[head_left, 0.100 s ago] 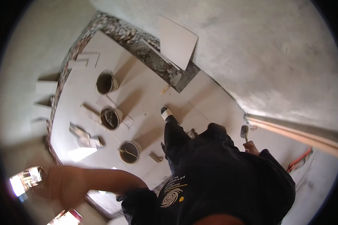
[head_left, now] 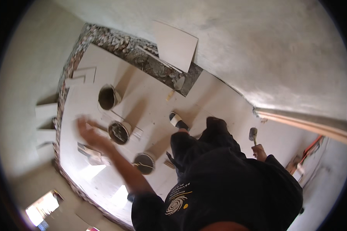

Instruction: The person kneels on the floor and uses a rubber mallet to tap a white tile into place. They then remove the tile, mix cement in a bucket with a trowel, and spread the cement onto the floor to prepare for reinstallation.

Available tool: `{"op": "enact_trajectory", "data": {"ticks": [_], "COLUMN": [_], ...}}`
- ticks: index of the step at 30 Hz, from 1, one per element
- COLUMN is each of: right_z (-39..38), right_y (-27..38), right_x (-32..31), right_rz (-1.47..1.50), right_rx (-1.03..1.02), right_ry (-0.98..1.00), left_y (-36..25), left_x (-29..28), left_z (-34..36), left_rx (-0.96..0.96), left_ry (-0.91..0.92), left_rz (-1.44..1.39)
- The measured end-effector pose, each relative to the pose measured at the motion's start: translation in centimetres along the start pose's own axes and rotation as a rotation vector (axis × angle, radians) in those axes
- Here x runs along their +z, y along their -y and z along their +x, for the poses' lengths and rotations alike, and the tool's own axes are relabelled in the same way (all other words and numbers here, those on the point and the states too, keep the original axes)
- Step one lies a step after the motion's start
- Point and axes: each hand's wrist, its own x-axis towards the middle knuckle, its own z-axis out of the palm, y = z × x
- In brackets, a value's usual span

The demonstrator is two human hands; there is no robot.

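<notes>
My right hand (head_left: 259, 152) is closed around the handle of a rubber mallet (head_left: 253, 134), whose dark head points away from me above the floor at the right. My left arm reaches out to the left, and its hand (head_left: 90, 134) is slightly blurred, with the fingers seemingly stretched out and nothing seen in them. In the picture it lies beside a bucket of grey mortar (head_left: 119, 132). Past my foot, a trowel (head_left: 179, 84) with a pale handle rests at the edge of the untiled strip.
Two more buckets stand on the pale tiled floor, one farther off (head_left: 109, 97) and one nearer (head_left: 144, 163). A large tile (head_left: 176, 46) leans against the far wall above rubble (head_left: 115, 40). Along the right wall runs a wooden beam (head_left: 304, 125). Cut tile pieces (head_left: 85, 74) lie at the left.
My left hand has swung from the lower left, up and inward over the floor by the buckets. The view has shifted a little. My right hand still grips the mallet.
</notes>
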Motion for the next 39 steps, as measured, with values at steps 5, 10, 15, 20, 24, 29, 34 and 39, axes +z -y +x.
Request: {"op": "enact_trajectory", "data": {"ticks": [5, 10, 15, 20, 24, 29, 34, 39], "right_z": [-10.4, -14.8, -16.9, -19.5, -21.8, -21.4, -11.9, 2.6], "right_y": [1.6, 3.9, 9.2, 14.7, 20.5, 24.0, 24.6, 28.3], "right_x": [5.4, 12.1, 15.5, 21.6, 25.8, 30.4, 33.3, 34.1], "right_rz": [0.166, 0.313, 0.446, 0.582, 0.697, 0.906, 0.959, 0.977], "right_rx": [0.060, 0.152, 0.208, 0.120, 0.189, 0.269, 0.269, 0.201], "right_ry": [0.009, 0.120, 0.168, 0.069, -0.015, 0.176, 0.011, -0.166], "left_y": [9.0, 12.1, 22.9, 32.7, 34.8, 30.9, 30.0, 33.2], "left_x": [15.1, 18.9, 17.7, 16.4, 19.5, 27.1, 36.8, 49.7], "left_z": [-5.3, -6.8, -3.3, -0.1, 4.7, 7.4, -5.6, -22.1], "left_rx": [-0.235, -0.251, 0.415, 0.145, 0.105, 0.170, 0.502, 1.036], "left_ry": [0.983, 1.302, 1.519, 1.776, 1.949, 1.806, 1.860, 1.966], "left_rz": [0.168, 0.101, 0.416, 0.532, 0.723, 0.606, 0.607, 0.589]}}
